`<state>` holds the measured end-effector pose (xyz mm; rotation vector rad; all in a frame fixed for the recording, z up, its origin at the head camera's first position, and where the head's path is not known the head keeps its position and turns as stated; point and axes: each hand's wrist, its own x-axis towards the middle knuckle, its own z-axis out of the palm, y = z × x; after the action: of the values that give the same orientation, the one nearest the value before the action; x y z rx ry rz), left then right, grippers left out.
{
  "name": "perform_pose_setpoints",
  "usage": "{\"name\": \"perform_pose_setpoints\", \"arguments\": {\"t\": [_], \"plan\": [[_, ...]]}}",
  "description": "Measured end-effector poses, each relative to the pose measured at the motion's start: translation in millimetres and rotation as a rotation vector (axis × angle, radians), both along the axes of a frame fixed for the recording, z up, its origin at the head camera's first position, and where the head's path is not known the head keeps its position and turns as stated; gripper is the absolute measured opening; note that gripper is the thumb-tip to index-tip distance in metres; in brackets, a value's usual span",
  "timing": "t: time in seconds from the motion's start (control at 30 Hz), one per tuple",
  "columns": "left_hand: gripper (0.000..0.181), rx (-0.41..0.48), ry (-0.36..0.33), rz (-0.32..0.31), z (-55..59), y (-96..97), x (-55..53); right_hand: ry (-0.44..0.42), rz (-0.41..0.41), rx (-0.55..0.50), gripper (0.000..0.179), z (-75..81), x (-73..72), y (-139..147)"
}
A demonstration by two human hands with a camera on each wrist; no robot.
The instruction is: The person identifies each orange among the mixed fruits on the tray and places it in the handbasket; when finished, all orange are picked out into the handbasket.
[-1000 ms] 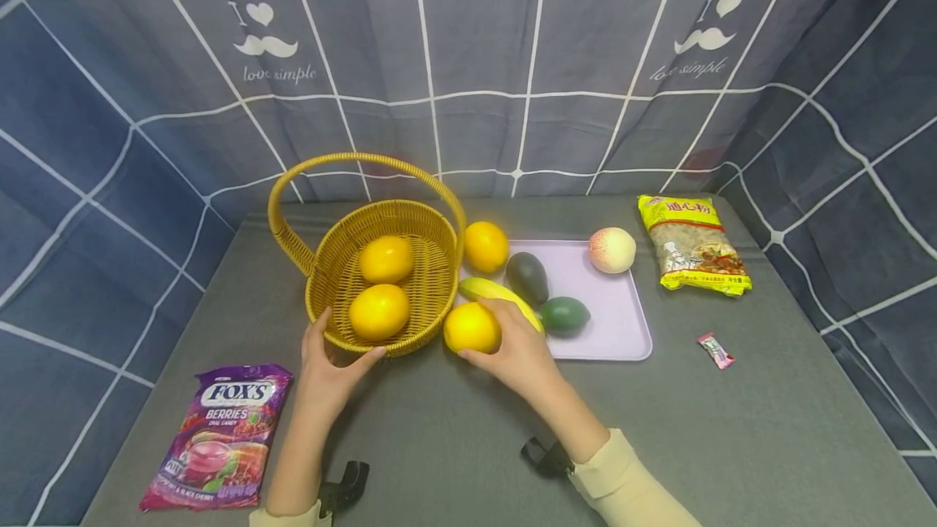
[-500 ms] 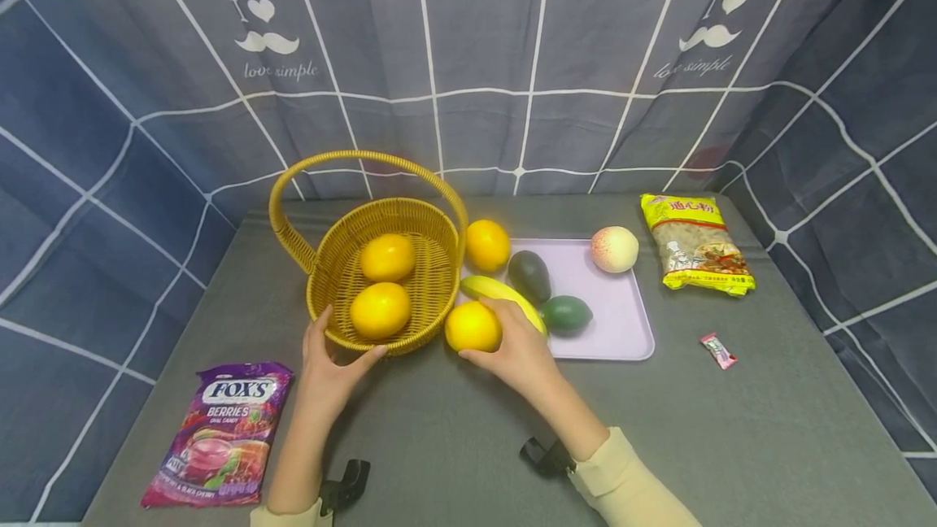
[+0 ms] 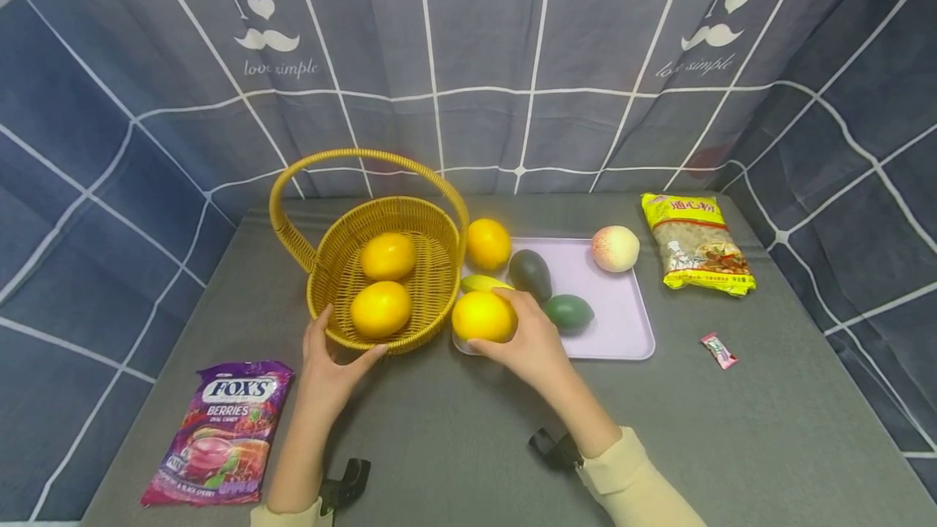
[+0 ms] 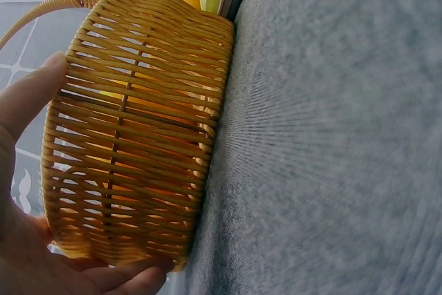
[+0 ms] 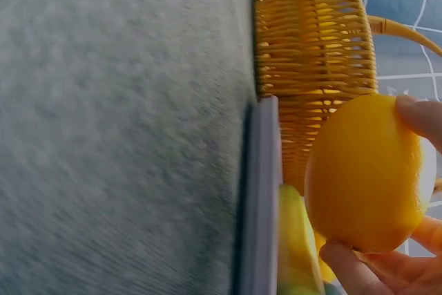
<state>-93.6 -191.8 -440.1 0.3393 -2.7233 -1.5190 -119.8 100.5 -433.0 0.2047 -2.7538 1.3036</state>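
Head view: right hand (image 3: 533,341) pinches a yellow fruit (image 3: 483,317) over the tray (image 3: 615,324), left hand (image 3: 328,371) grips the basket (image 3: 433,267), and smooth skin could let the fruit slip free.

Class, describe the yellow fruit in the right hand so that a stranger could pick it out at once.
Start from the handled wicker basket, then look just to its right in the head view, at the near left corner of the lilac tray. There the right hand grips a rounded yellow fruit. Two similar fruits lie inside the basket, but only this one is held.
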Motion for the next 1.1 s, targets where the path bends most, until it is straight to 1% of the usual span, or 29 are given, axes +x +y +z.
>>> {"name": "perform_pose_setpoints", "arguments": {"t": [0.07, 0.2, 0.33, 0.43, 0.6, 0.67, 0.83, 1.1], "plan": [[0.107, -0.002, -0.003, 0.000, 0.1, -0.1, 0.0, -0.011, 0.001, -0.029, 0.080, 4.8, 0.5, 2], [0.108, -0.007, -0.010, 0.000, 0.4, 0.1, 0.2, 0.004, 0.002, -0.098, 0.078, 15.2, 2.6, 2], [0.107, -0.004, -0.012, 0.003, 0.8, 0.4, 0.6, 0.022, 0.017, -0.181, 0.076, 26.8, 3.2, -4], [0.107, -0.003, -0.010, 0.005, 0.9, 0.5, 0.7, 0.035, 0.037, -0.211, 0.075, 33.2, 1.3, -13], [0.107, -0.009, 0.001, 0.005, 0.8, 1.2, 0.7, 0.062, 0.063, -0.189, 0.076, 37.6, -5.8, -30], [0.107, -0.011, 0.012, 0.004, 0.7, 1.5, 0.8, 0.071, 0.087, -0.185, 0.077, 37.9, -9.5, -37], [0.105, -0.013, 0.038, -0.005, 1.1, 2.2, 0.6, 0.082, 0.138, -0.182, 0.078, 35.1, -19.8, -52], [0.104, -0.008, 0.030, 0.004, -1.1, 1.0, 0.4, 0.160, 0.132, -0.060, 0.077, 25.8, -33.5, -67]]}}
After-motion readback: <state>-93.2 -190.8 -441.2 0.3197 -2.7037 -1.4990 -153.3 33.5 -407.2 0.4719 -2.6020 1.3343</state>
